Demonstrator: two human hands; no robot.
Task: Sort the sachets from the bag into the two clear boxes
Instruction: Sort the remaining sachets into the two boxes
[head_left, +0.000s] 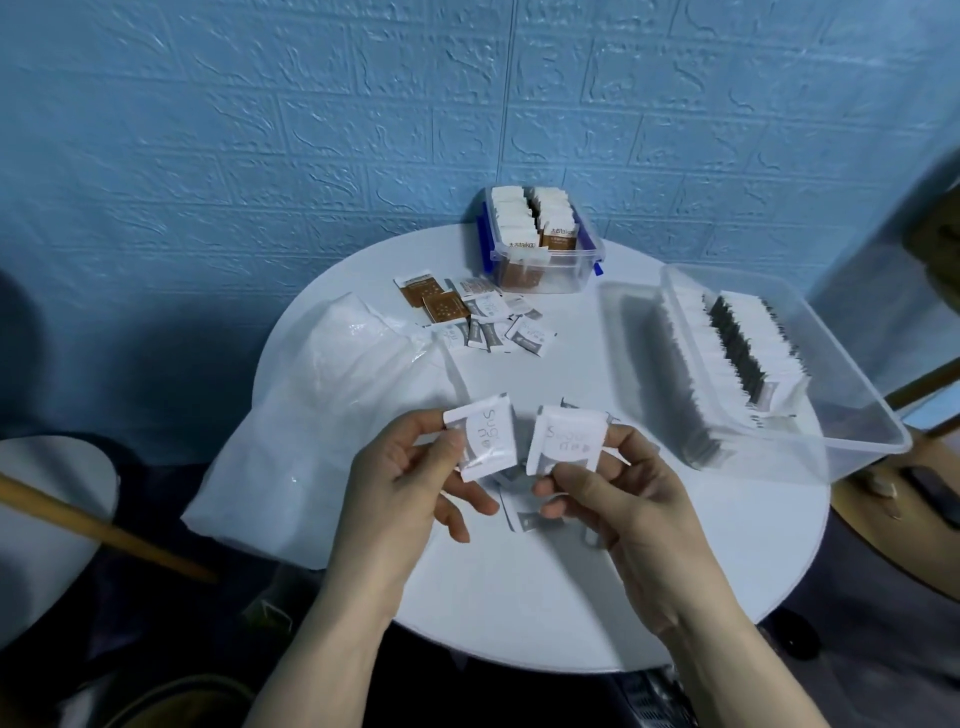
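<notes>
Head view: left hand (410, 467) pinches one white sachet (485, 441), right hand (618, 493) pinches another sachet (566, 441).

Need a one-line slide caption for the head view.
Left hand and right hand each pinch a white sugar sachet.

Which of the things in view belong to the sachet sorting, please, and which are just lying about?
Part of the job:
left hand and right hand, each pinching a white sachet
white bag
small box
large box
loose sachets

Just lying about:
wooden stick
second table at left
</notes>
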